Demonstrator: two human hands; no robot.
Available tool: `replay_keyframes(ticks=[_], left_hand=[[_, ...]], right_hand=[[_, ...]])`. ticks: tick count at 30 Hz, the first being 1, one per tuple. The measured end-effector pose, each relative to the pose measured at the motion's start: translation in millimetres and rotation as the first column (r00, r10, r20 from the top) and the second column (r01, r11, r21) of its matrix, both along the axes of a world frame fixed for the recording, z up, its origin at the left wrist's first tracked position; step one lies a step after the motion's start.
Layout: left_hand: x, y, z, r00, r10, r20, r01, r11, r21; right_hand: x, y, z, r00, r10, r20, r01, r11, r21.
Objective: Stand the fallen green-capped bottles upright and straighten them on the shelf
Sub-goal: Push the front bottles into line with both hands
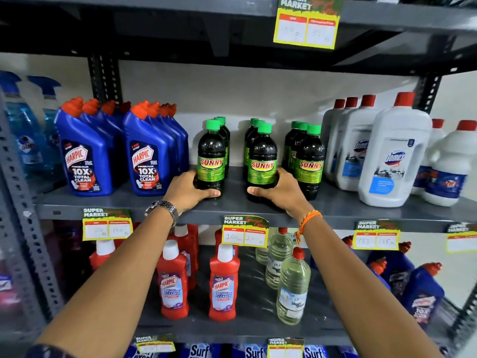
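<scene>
Grey metal shelf (258, 210), middle tier. Far left: spray bottles (23, 130), blurred. Next, two rows of blue Harpic bottles (82, 161), upright, orange caps.

Centre: three rows of green-capped bottles, all upright, each row running near to far. Left row front bottle (211, 156) held low by the left hand (185, 192): fingers curled round its left side, thumb across the base at the front. Watch (162, 209) on that wrist. Middle row front bottle (262, 161) held the same way by the right hand (281, 192), fingers wrapped round its right side, thumb under the label. Orange band (308, 220) on that wrist. Right row (309, 161) untouched, just beside the right hand; probably three deep, rear ones mostly hidden.

Right: white Domex bottles (395, 156), red caps, upright.

Shelf edge: yellow price tags (245, 233).
</scene>
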State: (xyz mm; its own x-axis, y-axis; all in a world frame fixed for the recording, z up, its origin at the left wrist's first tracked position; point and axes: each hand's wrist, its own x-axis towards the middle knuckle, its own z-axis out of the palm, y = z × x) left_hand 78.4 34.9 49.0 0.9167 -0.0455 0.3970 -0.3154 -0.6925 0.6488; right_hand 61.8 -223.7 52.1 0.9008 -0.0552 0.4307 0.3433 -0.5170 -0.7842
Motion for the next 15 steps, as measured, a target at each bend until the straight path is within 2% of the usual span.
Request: replay_keyframes(ticks=[11, 15], left_hand=[[-6.6, -3.9, 4.6, 0.999, -0.005, -0.037, 0.006, 0.999, 0.033], [-19.3, -2.2, 7.6, 0.995, 0.036, -0.093, -0.02, 0.986, 0.165]], right_hand=[[-3.7, -0.1, 2.2, 0.999, -0.029, -0.043, 0.029, 1.0, 0.006], [-17.4, -10.6, 5.9, 0.988, 0.028, -0.15, -0.017, 0.997, 0.074]])
